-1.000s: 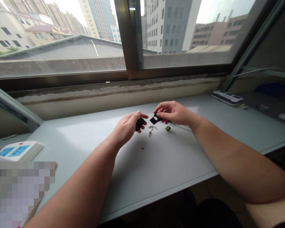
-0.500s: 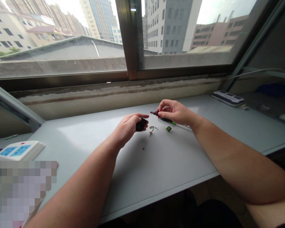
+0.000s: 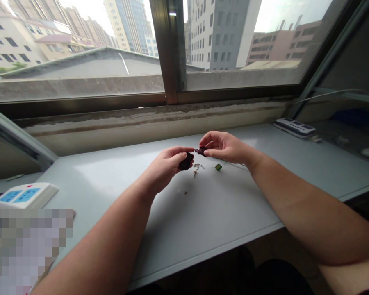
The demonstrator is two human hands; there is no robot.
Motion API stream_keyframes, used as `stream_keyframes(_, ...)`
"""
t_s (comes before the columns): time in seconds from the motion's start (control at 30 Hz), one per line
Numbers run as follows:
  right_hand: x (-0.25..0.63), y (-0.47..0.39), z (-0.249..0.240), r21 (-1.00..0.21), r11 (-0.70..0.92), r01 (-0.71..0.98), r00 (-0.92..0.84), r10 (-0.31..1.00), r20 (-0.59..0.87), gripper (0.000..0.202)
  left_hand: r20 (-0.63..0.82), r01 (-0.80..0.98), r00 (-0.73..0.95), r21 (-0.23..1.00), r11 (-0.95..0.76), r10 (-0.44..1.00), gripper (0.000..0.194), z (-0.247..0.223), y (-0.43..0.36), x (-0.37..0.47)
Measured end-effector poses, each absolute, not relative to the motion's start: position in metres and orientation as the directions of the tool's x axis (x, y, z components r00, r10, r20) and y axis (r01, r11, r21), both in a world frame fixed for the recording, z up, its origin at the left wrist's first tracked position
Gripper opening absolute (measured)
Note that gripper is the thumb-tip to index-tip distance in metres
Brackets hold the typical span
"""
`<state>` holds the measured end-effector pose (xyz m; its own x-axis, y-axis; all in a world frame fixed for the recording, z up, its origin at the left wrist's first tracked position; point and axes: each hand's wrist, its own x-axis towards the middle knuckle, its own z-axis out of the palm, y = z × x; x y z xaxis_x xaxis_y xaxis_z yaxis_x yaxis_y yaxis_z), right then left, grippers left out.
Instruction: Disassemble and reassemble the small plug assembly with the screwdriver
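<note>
My left hand (image 3: 169,166) is closed around a black plastic piece (image 3: 186,162), its index finger stretched toward the other hand. Between the thumb and fingers of my right hand (image 3: 219,146) is a small dark piece (image 3: 200,151), its pointed end near my left fingertip; whether they touch I cannot tell. On the grey table (image 3: 221,200) below lie several small metal parts (image 3: 197,166), a brass-coloured screw-like part (image 3: 194,173) and a tiny dark bit (image 3: 185,192). A small green block (image 3: 218,167) sits under my right hand. A thin metal rod (image 3: 240,164) shows beside my right wrist.
A white power strip with blue sockets (image 3: 29,193) stands at the left. Another power strip (image 3: 295,127) lies at the back right. The window ledge (image 3: 110,123) runs behind the table, whose front edge (image 3: 215,250) is close to me.
My right hand has shifted slightly left and down with the small dark piece. The black piece in my left hand has turned and moved slightly right, so the two hands are closer.
</note>
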<state>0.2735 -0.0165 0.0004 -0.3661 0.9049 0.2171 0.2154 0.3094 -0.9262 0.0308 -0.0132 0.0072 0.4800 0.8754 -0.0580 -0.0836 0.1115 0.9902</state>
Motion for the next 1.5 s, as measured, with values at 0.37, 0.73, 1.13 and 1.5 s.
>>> stream_keyframes(0.37, 0.262, -0.017, -0.004, -0.956, 0.256, 0.142, -0.403, 0.897, 0.18, 0.049, 0.085, -0.173, 0.465, 0.985, -0.004, 0.881, 0.053, 0.001, -0.017, 0.038)
stream_keyframes(0.73, 0.261, -0.015, -0.009, -0.964, 0.223, 0.144, -0.429, 0.892, 0.143, 0.05, 0.096, -0.156, 0.427, 0.987, -0.031, 0.899, 0.045, 0.002, -0.019, 0.039)
stream_keyframes(1.13, 0.257, -0.018, -0.008, -0.97, 0.217, 0.107, -0.419, 0.895, 0.154, 0.05, 0.11, -0.176, 0.403, 0.984, -0.042, 0.908, 0.044, 0.006, -0.023, 0.041)
stream_keyframes(1.5, 0.254, -0.019, -0.007, -0.981, 0.186, 0.053, -0.417, 0.897, 0.148, 0.046, 0.054, -0.16, 0.389, 0.987, 0.01, 0.92, 0.051, 0.005, -0.022, 0.041)
